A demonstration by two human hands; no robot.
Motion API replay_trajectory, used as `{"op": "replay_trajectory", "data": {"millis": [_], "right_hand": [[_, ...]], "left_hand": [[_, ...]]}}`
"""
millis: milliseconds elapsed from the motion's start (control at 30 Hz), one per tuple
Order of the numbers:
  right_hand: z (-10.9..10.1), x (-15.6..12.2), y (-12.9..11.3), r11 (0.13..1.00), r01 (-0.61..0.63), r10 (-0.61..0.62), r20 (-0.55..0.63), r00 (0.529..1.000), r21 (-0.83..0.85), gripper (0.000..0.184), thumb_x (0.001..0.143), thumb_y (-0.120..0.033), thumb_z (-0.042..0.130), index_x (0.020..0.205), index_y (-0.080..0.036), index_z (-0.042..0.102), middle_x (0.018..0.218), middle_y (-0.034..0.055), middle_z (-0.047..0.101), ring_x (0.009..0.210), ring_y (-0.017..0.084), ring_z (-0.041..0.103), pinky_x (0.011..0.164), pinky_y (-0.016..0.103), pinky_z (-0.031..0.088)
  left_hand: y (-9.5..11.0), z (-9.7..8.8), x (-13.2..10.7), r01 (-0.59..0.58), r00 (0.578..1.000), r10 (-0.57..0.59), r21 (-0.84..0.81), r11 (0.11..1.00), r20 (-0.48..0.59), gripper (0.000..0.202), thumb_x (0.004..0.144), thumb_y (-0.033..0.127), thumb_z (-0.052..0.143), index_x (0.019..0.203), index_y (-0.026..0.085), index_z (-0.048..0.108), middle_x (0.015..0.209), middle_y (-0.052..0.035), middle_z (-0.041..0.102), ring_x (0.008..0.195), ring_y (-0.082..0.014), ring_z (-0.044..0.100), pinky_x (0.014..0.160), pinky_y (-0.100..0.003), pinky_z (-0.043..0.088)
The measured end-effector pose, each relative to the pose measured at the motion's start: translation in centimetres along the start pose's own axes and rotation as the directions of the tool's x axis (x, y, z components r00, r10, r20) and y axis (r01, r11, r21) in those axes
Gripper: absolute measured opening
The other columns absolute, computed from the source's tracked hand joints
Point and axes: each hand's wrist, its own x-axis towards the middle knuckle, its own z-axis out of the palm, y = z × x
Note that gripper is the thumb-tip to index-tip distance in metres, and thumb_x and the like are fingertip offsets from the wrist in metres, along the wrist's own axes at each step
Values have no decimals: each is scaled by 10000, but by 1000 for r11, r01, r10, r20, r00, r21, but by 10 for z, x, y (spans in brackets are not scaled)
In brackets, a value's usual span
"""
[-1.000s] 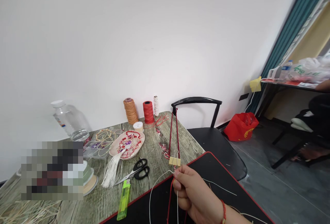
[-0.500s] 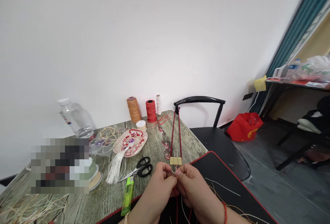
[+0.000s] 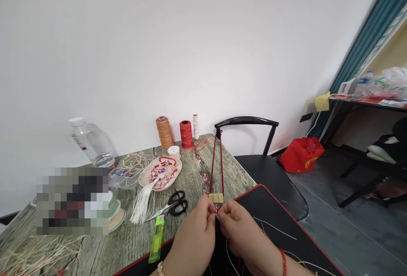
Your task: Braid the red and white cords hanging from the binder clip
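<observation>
A pale yellow binder clip [image 3: 216, 199] hangs on a dark red cord loop [image 3: 221, 165] that runs up to the chair back. Just below the clip, a short red-and-white knotted cord [image 3: 216, 208] shows between my hands. My left hand [image 3: 202, 225] is closed, thumb and forefinger pinching at the cord from the left. On the other side, my right hand [image 3: 237, 223] pinches a white strand close to the knotting. A loose white cord [image 3: 229, 257] trails beneath my right hand. My fingers hide part of the cords.
Black-handled scissors [image 3: 177, 203] and a green lighter [image 3: 157, 238] lie left of my hands. Beyond are a plate [image 3: 178, 174] with a tasselled ornament, an orange spool [image 3: 164, 132] and a red spool [image 3: 186, 134]. A black chair [image 3: 270, 182] stands behind the black mat [image 3: 260, 208].
The small white loop below the clip has closed up and no longer shows. My hands have drawn slightly apart, with the left wrist turned more.
</observation>
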Motion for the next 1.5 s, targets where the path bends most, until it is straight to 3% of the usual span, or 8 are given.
{"op": "replay_trajectory", "data": {"millis": [267, 567, 800, 933, 1067, 1200, 1333, 1500], "right_hand": [[-4, 8, 15, 969, 166, -180, -60, 982, -183, 150, 807, -161, 524, 666, -198, 489, 618, -18, 491, 560, 116, 371, 501, 229, 280], [-4, 1, 0, 902, 223, -257, -45, 965, -370, 162, 818, -131, 490, 674, -202, 469, 663, 1, 521, 613, 144, 441, 576, 262, 338], [-6, -7, -11, 909, 166, -167, 30, 985, -383, 208, 885, -136, 395, 702, -230, 427, 455, -47, 495, 495, 143, 475, 563, 255, 352], [-14, -9, -14, 793, 325, -319, 104, 942, -516, 161, 898, -160, 398, 770, -220, 476, 643, 25, 652, 596, 159, 555, 594, 255, 363], [-20, -9, -13, 619, 446, -425, 202, 882, -646, 203, 883, -93, 356, 843, -213, 515, 702, 25, 633, 592, 151, 526, 578, 247, 346], [-22, -10, -11, 503, 479, -490, 219, 844, -719, 271, 840, -37, 369, 712, -192, 550, 690, 31, 617, 605, 147, 522, 599, 244, 361], [-20, -12, -12, 501, 503, -522, 217, 825, -705, 232, 844, -87, 451, 752, -195, 633, 739, 31, 632, 691, 160, 574, 654, 248, 397], [-15, -11, -13, 589, 485, -512, 165, 843, -647, 201, 841, -128, 515, 700, -189, 645, 715, 20, 604, 675, 154, 567, 646, 254, 409]], "left_hand": [[-1, 2, 2, 14, 1000, -15, 23, 1000, 21, 138, 863, 171, 384, 823, 229, 502, 815, -28, 630, 783, -209, 591, 689, -291, 363], [0, 6, 13, 123, 989, -84, -369, 921, 120, 77, 772, 256, 460, 709, 212, 463, 643, 55, 441, 616, -144, 414, 594, -257, 314], [-2, 1, 15, 71, 993, -28, -408, 910, 112, 171, 785, 338, 507, 686, 206, 459, 645, 53, 455, 644, -141, 395, 636, -267, 320], [-5, 2, 15, 107, 991, -55, -466, 879, 125, 204, 788, 367, 532, 687, 206, 458, 587, 79, 423, 572, -115, 350, 579, -247, 283], [-8, 4, 17, 201, 976, -119, -552, 809, 180, 296, 748, 452, 612, 686, 207, 458, 506, 116, 359, 462, -71, 256, 487, -222, 194], [-8, 2, 16, 358, 929, -210, -594, 721, 305, 331, 725, 501, 629, 713, 224, 448, 431, 149, 286, 385, -49, 142, 412, -223, 81], [-6, -3, 14, 384, 916, -202, -617, 687, 346, 304, 737, 489, 597, 737, 236, 429, 421, 157, 257, 380, -49, 101, 384, -233, 37], [-4, -5, 12, 397, 910, -194, -631, 667, 367, 297, 724, 465, 602, 747, 235, 415, 434, 159, 260, 391, -42, 106, 382, -225, 40]]}}
